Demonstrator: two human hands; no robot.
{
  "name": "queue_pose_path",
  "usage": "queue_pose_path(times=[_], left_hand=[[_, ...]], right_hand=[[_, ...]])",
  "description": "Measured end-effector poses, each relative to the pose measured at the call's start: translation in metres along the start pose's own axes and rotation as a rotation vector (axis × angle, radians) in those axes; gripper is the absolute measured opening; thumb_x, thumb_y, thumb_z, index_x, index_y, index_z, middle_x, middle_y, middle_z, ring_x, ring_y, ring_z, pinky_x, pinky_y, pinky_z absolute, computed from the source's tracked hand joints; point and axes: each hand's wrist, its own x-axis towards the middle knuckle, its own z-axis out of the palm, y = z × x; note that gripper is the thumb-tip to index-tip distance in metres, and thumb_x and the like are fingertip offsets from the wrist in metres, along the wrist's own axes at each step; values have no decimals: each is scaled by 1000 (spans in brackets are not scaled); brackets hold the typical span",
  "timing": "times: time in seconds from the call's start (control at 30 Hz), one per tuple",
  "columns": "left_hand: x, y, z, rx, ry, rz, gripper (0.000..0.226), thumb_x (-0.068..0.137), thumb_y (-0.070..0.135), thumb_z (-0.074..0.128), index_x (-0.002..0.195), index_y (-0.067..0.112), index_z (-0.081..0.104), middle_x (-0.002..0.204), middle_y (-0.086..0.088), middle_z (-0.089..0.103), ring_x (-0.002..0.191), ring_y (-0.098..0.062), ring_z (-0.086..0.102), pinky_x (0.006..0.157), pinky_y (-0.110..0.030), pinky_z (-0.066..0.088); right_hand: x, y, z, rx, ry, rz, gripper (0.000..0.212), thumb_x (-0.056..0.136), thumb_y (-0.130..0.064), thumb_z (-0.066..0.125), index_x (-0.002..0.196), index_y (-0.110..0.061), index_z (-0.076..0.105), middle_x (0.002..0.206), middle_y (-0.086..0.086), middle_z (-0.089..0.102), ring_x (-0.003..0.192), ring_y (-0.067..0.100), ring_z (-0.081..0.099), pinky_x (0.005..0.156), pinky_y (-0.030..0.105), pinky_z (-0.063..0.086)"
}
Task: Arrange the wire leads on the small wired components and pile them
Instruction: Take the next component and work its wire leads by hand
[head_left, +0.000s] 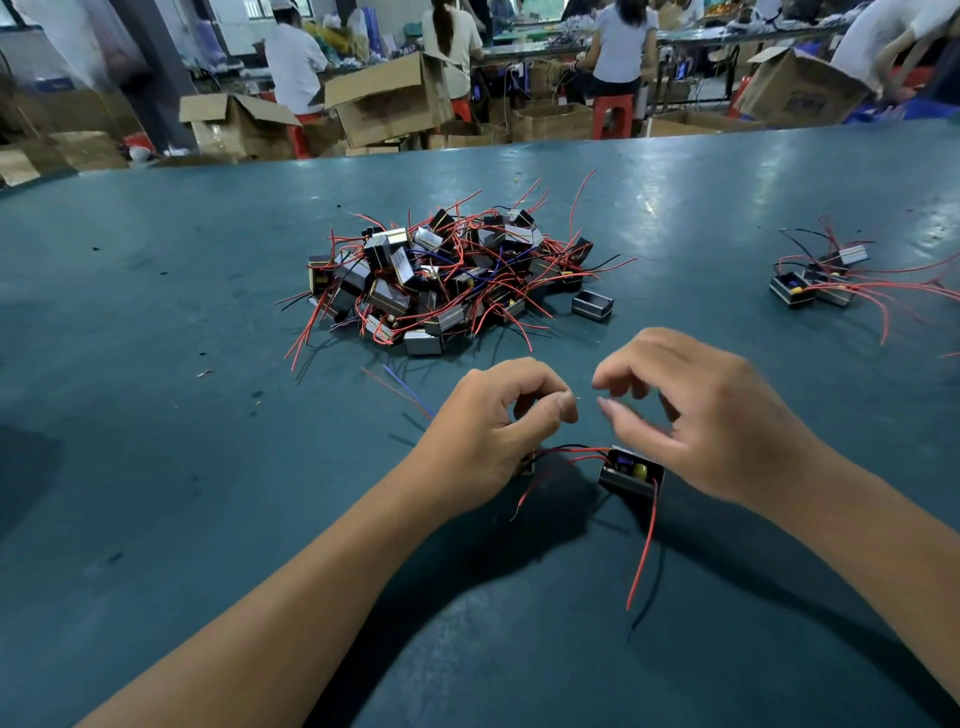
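Working a lead looks like the step in hand: the left hand (498, 415) pinches a thin wire end between thumb and forefinger, while the right hand (696, 410), fingers curled and blurred, seems to hold nothing. A component (631, 473) lies on the surface (156, 312) under the right hand, at 6 o'clock from the tangled heap (441, 275). A small pile (818, 280) sits at 3 o'clock. Next, I judge, the right fingers must catch the lead.

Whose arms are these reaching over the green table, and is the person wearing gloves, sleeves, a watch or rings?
They belong to the person wearing the camera. The left hand and right hand are bare: no gloves, no rings visible. Both forearms are uncovered as far as the picture shows, with no sleeve, watch or wristband in view. The right hand's fingers are slightly blurred.
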Motion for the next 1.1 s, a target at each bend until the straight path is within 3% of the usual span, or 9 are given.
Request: queue_pose_path(times=[0.17, 0.43, 0.53, 0.63, 0.7, 0.8, 0.93, 1.03, 1.1], left_hand=[[0, 0, 0, -46, -38, -16, 16, 100, 16, 62, 85, 13, 69, 80, -11, 63, 74, -20, 57, 67, -15, 43], [0, 0, -1, -67, -45, -12, 16, 99, 16, 62, 86, 11, 70, 81, -12, 62, 75, -21, 56, 67, -17, 43], [0, -2, 0, -50, -43, 0, 15, 98, 14, 63, 87, 6, 70, 79, -13, 62, 74, -22, 55, 68, -21, 42], [0, -2, 0, -34, -33, 22, 15, 98, 14, 64, 88, 4, 70, 78, -10, 61, 74, -21, 54, 69, -20, 41], [0, -2, 0, -25, -31, 35, 15, 97, 14, 65, 89, 4, 69, 79, -10, 61, 75, -21, 54, 70, -24, 42], [0, -2, 1, -1, -21, 65, 17, 97, 20, 64, 89, 5, 70, 80, -6, 61, 76, -20, 55, 72, -32, 44], [0, -2, 3, 97, -12, 96, 16, 96, 25, 61, 86, 14, 67, 81, 4, 60, 79, -16, 56, 80, -44, 44], [1, -4, 2, 131, 2, 108, 15, 97, 26, 60, 87, 17, 68, 80, 9, 58, 78, -10, 55, 79, -40, 44], [1, -6, 1, 79, 16, 80, 18, 97, 28, 59, 90, 15, 70, 79, 12, 57, 76, -10, 55, 76, -27, 44]], right_hand=[[3, 3, 4, -220, 29, -274, 12, 95, -15, 63, 88, -10, 71, 83, 1, 65, 73, 25, 61, 52, 38, 51], [5, 1, 2, -228, 11, -286, 18, 98, -16, 59, 84, -12, 69, 77, -1, 63, 67, 24, 58, 46, 40, 46], [5, -1, 2, -41, -42, -123, 10, 92, -16, 63, 83, -13, 66, 76, -8, 57, 68, 15, 54, 57, 37, 48], [3, -4, 1, 196, -94, 67, 8, 89, -18, 66, 81, -16, 64, 71, -14, 55, 65, 6, 53, 61, 14, 39], [3, -7, 0, 300, -108, 195, 13, 90, -16, 69, 78, -20, 64, 67, -10, 59, 61, 3, 53, 56, 8, 35], [7, -12, 2, 469, -173, 451, 21, 89, -17, 69, 70, -24, 64, 60, -8, 58, 51, 4, 45, 49, 11, 34], [8, -16, 8, 1029, -219, 891, 27, 89, -8, 60, 63, -16, 61, 56, -3, 43, 49, 8, 32, 36, 16, 22], [6, -16, 9, 1160, -231, 964, 28, 90, -11, 61, 63, -17, 65, 60, -4, 44, 51, 7, 31, 33, 16, 19], [6, -16, 9, 1092, -158, 912, 21, 91, -13, 63, 70, -17, 67, 59, -5, 48, 48, 7, 37, 35, 16, 23]])
